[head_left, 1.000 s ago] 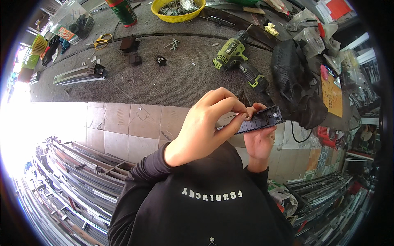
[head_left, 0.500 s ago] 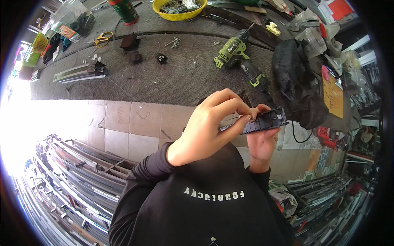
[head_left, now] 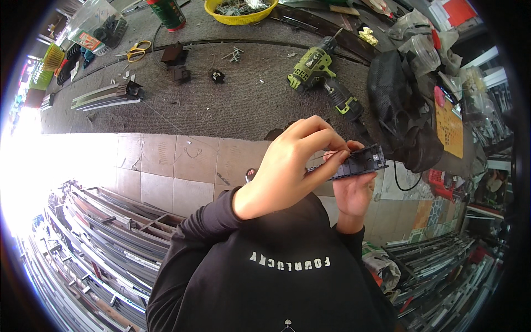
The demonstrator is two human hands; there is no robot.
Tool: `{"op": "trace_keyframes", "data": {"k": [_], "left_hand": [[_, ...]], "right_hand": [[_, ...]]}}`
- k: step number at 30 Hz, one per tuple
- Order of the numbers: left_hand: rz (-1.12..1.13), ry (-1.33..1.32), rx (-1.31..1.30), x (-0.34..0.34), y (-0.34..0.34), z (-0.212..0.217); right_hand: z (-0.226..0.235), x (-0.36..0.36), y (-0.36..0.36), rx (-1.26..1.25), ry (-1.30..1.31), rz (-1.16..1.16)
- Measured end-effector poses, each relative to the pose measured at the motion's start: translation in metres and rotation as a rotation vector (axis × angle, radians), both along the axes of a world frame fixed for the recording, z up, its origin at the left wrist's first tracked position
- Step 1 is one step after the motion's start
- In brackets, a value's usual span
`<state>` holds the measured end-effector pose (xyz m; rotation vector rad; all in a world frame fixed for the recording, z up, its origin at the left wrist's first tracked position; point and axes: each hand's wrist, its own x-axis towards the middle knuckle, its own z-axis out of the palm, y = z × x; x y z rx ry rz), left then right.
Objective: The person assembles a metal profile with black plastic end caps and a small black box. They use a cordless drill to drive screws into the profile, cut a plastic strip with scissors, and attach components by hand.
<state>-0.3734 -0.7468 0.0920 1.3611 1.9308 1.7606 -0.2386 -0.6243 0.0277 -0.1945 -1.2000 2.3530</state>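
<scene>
My right hand [head_left: 354, 195] holds a long dark toothed plastic piece [head_left: 366, 161], shaped like a channel, with the thumb on the near side and fingers curled over the far side. Over its inner face, my left hand [head_left: 287, 169] is closed in a pinch. A thin dark cord or wire [head_left: 331, 155] runs at the left fingertips; its end is hidden behind the fingers. The left part of the dark piece disappears behind my left hand.
Beyond my hands, a carpeted bench [head_left: 243, 105] bears a green cordless drill [head_left: 312, 67], a black bag [head_left: 394, 99], yellow-handled scissors [head_left: 138, 51], metal profiles [head_left: 108, 95], screws [head_left: 235, 54] and a yellow basket [head_left: 240, 17]. Racks of long metal bars [head_left: 105, 243] stand at the lower left.
My left hand has shifted slightly right along the dark piece, its pinch still closed. The right hand and the piece stay almost in place.
</scene>
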Motion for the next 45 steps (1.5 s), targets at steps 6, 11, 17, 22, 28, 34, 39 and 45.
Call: {"op": "trace_keyframes", "data": {"k": [6, 11, 17, 22, 28, 34, 39, 45], "left_hand": [[0.056, 0.097, -0.054, 0.006, 0.005, -0.007], [0.060, 0.051, -0.034, 0.005, 0.001, -0.019], [0.059, 0.049, -0.016, 0.007, -0.009, -0.039], [0.175, -0.055, -0.099, 0.001, -0.022, -0.042], [0.214, 0.351, -0.128, -0.003, -0.038, -0.029], [0.216, 0.370, -0.237, -0.003, -0.043, -0.018], [0.259, 0.381, -0.328, -0.018, -0.057, -0.010], [0.766, 0.200, -0.128, -0.056, -0.199, 0.058]], "right_hand": [[0.008, -0.002, -0.009, 0.122, -0.057, -0.069], [0.010, -0.010, -0.016, 0.356, -0.092, -0.172], [0.011, -0.015, -0.025, 0.359, -0.185, -0.246], [0.009, -0.025, -0.029, 0.655, -0.258, -0.344], [0.010, -0.028, -0.030, 1.090, -0.439, -0.328], [0.010, -0.034, -0.031, 1.268, -0.453, -0.203], [0.013, -0.048, -0.032, 1.297, -0.406, -0.005], [0.026, -0.063, -0.020, 1.381, -0.320, 0.201]]}}
